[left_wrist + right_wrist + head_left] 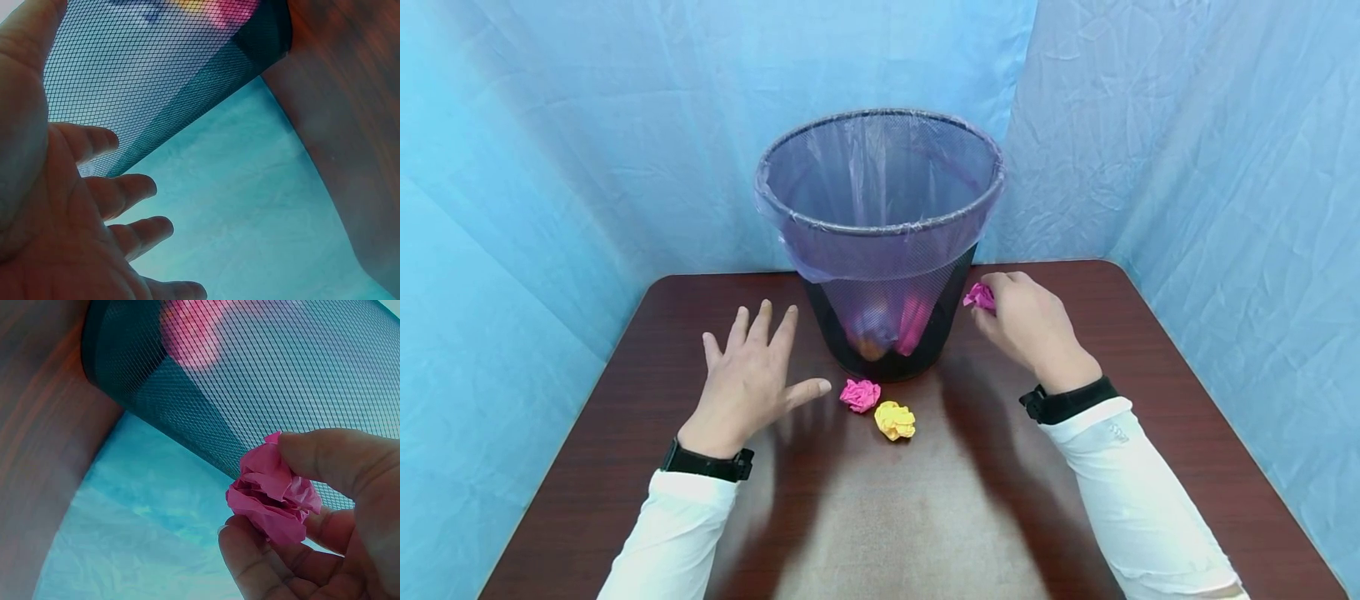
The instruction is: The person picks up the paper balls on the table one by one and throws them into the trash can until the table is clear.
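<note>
My right hand (1030, 327) pinches a crumpled pink paper ball (274, 494) between thumb and fingers, beside the lower right side of the waste bin (955, 292). The bin is black mesh with a translucent purplish liner bag (880, 250) folded over its rim. Left of the bin, my left hand (741, 383) is spread palm down with nothing in it, its thumb pointing at a second pink paper ball (860, 395). A yellow paper ball (895, 421) lies just right of that one, both in front of the bin's base. Blurred pink and orange shapes show through the mesh near the bottom.
The bin stands toward the back of a dark brown wooden table (625, 400) with rounded far corners. Light blue cloth (625, 125) hangs behind and on both sides. Each wrist wears a black strap (1071, 402) below a white sleeve.
</note>
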Motion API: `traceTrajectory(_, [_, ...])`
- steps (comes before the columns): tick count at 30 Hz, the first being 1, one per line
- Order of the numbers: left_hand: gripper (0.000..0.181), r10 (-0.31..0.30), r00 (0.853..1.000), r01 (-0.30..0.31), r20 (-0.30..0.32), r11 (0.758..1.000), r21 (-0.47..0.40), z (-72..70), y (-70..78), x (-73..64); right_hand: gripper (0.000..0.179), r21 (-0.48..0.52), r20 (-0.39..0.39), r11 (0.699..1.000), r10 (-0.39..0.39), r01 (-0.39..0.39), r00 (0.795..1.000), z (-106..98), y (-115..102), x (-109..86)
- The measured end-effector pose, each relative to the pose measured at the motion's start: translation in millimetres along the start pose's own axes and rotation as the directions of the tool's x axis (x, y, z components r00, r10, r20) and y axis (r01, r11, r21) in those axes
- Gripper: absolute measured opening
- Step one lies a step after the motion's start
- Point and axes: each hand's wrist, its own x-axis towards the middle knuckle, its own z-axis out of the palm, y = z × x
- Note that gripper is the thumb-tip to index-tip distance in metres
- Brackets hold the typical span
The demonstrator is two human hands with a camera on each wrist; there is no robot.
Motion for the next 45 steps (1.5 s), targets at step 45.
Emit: traceTrajectory(45, [0.112, 0.042, 0.997, -0.04, -0.062, 0.998, 0.038, -29.4, 4.1, 8.2, 0.034, -0.027, -0.077, 0.999, 0.019, -0.021, 0.997, -77.1, -2.4, 33.5])
